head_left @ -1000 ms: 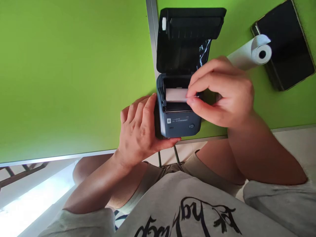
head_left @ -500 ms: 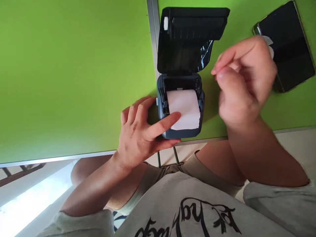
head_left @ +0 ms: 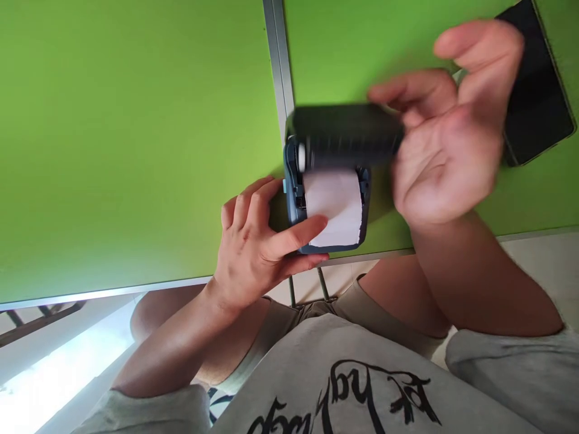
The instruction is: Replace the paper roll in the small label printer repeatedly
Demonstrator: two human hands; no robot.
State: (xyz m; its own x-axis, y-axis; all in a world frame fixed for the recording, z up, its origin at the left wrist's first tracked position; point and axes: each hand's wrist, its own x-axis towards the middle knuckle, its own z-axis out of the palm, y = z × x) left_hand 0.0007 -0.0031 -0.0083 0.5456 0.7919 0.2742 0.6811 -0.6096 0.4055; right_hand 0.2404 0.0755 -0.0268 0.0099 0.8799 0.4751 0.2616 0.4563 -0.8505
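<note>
A small dark label printer [head_left: 293, 211] stands at the table's front edge, with white paper [head_left: 341, 211] lying over its opening and reaching its front rim. My left hand [head_left: 248, 247] grips the printer's front left corner. Its index finger presses on the paper, its thumb is at the front edge, and the other fingers are bent by the left side. The black lid [head_left: 346, 135] is part-way down, blurred by motion, and covers the back of the paper. At the lid's right end is my right hand [head_left: 452, 138], palm showing and fingers spread, some of them behind the lid.
A dark phone-like device [head_left: 538, 102] lies on the green table [head_left: 136, 138] at the right, partly behind my right hand. A grey metal strip [head_left: 278, 60] runs across the table behind the printer. My legs are below the table's front edge.
The lid has swung from upright down toward the printer. My right hand has gone from a pinch to spread fingers beside the lid. The paper now reaches nearer the front rim; my left hand stays.
</note>
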